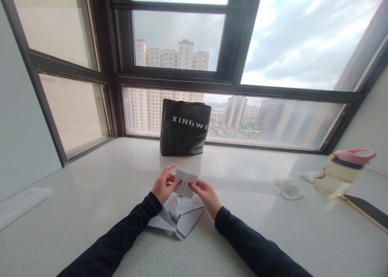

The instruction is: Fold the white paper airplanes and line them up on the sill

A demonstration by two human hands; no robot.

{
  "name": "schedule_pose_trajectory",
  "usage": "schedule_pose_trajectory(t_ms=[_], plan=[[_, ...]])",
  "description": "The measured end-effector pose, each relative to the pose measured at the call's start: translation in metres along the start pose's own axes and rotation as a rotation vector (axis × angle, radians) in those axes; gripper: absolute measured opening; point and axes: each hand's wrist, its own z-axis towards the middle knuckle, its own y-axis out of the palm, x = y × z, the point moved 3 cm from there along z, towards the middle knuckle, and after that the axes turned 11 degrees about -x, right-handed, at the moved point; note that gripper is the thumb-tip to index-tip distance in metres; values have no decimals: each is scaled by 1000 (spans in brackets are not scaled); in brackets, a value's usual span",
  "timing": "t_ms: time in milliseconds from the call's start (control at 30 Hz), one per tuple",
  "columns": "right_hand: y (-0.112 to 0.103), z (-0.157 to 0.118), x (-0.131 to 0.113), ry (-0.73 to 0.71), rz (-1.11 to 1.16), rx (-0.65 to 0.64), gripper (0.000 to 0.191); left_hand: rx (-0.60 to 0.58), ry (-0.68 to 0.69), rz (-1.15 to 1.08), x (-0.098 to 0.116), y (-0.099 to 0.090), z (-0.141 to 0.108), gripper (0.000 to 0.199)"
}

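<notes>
A small folded white paper [185, 182] is held up between both hands, a crease or slit running down its middle. My left hand [165, 185] grips its left side, thumb on the near face and index finger raised above. On the right side, my right hand [206, 191] pinches it with the thumb in front and fingers behind. Just below them a larger folded white paper piece [189, 222] with pointed flaps lies on the pale speckled surface [242, 236]; my hands and the held paper cover part of it.
A black bag [185, 127] stands upright by the window. At the right are a crumpled tissue [289, 189], a bottle with a pink lid [341, 174] and a dark flat device [368, 208]. A white strip [22, 204] lies at the far left.
</notes>
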Motion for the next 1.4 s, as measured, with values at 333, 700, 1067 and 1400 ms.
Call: schedule_pose_trajectory(t_ms=[333, 700, 1067, 1400], plan=[[-2, 0, 0, -15, -44, 3, 29, -59, -7, -51, 0, 4, -1, 47], [-4, -5, -5, -47, -647, 121, 26, 225, -61, -157, -10, -24, 8, 37], [-7, -7, 10, 109, -1056, 20, 22, 391, -137, -208, -15, -44, 11, 31], [-8, -8, -9, -130, -926, 242, 26, 383, -132, -179, -10, -43, 10, 32]])
